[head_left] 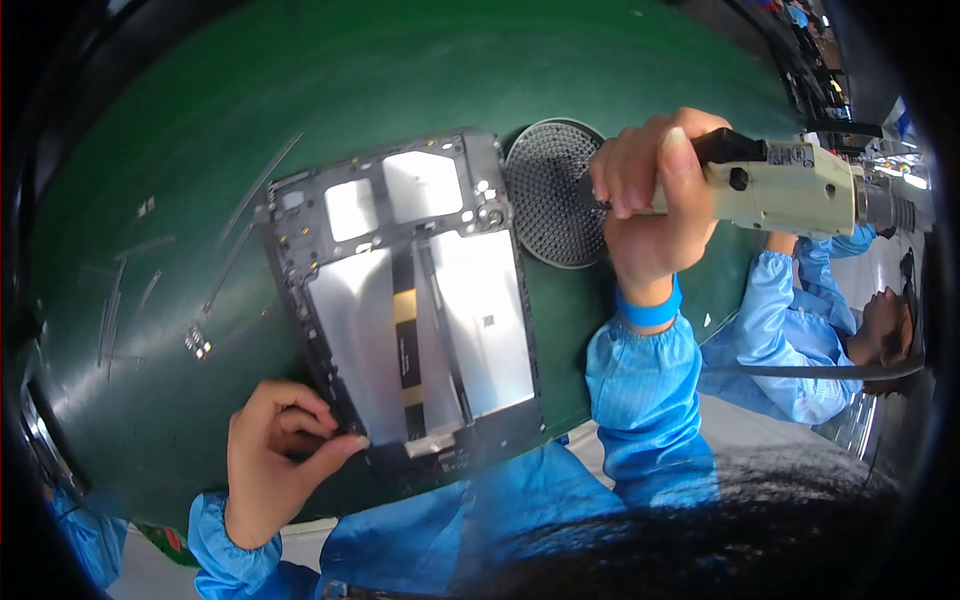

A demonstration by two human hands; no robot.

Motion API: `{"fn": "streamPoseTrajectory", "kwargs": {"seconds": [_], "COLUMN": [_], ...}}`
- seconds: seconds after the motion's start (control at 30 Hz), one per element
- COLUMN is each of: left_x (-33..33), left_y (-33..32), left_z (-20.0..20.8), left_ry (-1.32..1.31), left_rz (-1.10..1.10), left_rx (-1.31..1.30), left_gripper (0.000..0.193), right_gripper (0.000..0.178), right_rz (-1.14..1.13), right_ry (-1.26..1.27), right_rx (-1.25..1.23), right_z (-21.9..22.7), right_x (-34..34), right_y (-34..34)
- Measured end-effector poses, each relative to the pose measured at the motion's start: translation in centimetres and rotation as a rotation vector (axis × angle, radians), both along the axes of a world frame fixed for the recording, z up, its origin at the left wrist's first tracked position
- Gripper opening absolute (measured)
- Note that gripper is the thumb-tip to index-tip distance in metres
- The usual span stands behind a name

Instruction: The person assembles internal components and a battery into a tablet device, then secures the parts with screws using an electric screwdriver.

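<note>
The left hand [268, 460] pinched the frame [410, 300] corner lightly; it could have slid. The right hand [650, 205] gripped the screwdriver [790, 185], whose tip might have slipped and scratched.

Green work surface [300, 80], pale floor [760, 420], bright lights [912, 178] far right

Light blue ribbed sleeves, elastic cuffs; blue wristband [648, 312], right wrist.
</note>
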State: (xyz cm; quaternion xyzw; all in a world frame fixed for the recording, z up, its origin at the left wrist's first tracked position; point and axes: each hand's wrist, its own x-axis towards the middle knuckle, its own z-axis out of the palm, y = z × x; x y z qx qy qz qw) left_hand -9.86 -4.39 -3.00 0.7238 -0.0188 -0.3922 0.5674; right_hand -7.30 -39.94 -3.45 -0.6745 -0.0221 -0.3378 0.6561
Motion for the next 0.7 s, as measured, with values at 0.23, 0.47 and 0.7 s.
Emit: {"fn": "streamPoseTrajectory", "kwargs": {"seconds": [0.23,0.47,0.7], "left_x": [-0.3,-0.3,0.0], "left_y": [0.2,0.3,0.7], "left_z": [-0.6,-1.0,-0.7], "left_ry": [-0.067,-0.124,-0.176], "left_rz": [-0.021,-0.045,-0.077], "left_rx": [-0.07,-0.184,-0.241], "left_gripper": [0.036,0.025,0.025], "right_gripper": [0.027,0.031,0.028], "right_rz": [0.147,0.601,0.723], "right_ry": [-0.168,-0.183,-0.051], "right_rx": [0.228,0.399,0.203], "right_z": [2.4,4.8,3.8], "right_x": [-1.5,-6.6,-8.1], "right_y": [1.4,9.8,17.1]}}
